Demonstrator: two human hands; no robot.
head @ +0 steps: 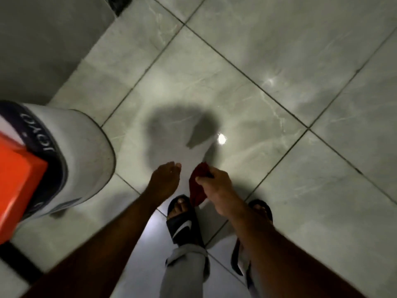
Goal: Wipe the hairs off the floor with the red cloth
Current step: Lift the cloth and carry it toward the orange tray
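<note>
The red cloth (198, 183) hangs bunched from my right hand (217, 188), which pinches it by its upper part above the floor. My left hand (164, 179) is just to the cloth's left, fingers together and extended, holding nothing and not touching the cloth. Both hands hover over the grey marble-look floor tiles (214, 87) in front of my feet. The image is dim and blurred, and I cannot make out any hairs on the floor.
A white round container (81, 155) with a dark band and lettering stands at the left, with an orange object (17, 186) over it. My feet in black slides (182, 222) stand below the hands. A grey wall (43, 39) rises at upper left.
</note>
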